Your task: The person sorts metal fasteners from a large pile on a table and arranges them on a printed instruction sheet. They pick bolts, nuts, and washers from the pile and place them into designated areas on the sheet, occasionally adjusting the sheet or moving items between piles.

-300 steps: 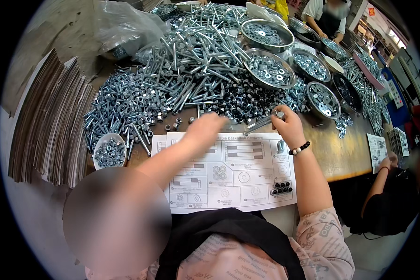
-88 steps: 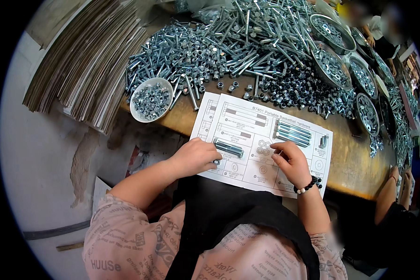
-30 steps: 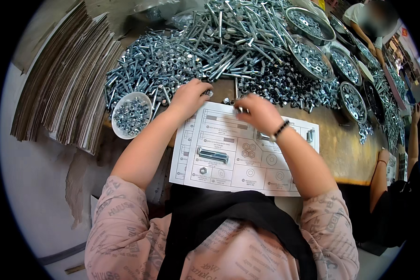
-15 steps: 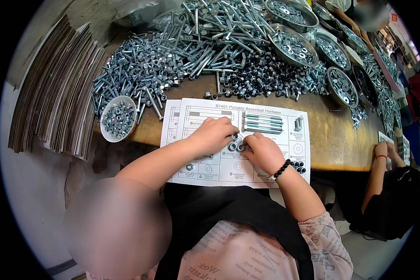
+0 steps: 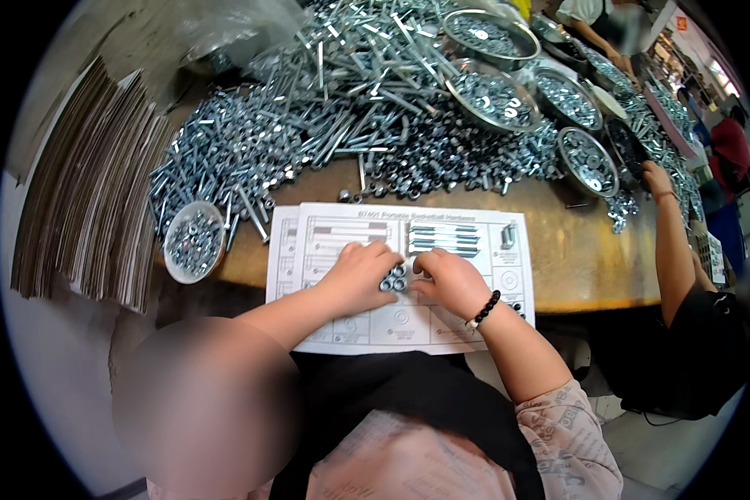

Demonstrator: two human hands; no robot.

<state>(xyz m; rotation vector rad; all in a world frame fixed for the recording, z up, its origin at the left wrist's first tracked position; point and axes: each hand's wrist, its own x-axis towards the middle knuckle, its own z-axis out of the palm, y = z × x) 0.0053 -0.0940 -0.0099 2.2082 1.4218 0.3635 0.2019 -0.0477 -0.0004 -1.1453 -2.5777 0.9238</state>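
Both hands rest knuckles-up on the printed parts sheet that lies at the near edge of the wooden table. The left hand has its fingers curled loosely, tips touching a small cluster of metal nuts at the middle of the sheet. The right hand, a black bead bracelet on its wrist, is half closed with fingertips against the same nuts from the other side; whether either hand pinches a nut cannot be told. Long bolts lie in a row on the sheet just beyond the right hand. Beyond the sheet spreads a heap of loose bolts and nuts; left of the sheet stands a small white bowl of nuts.
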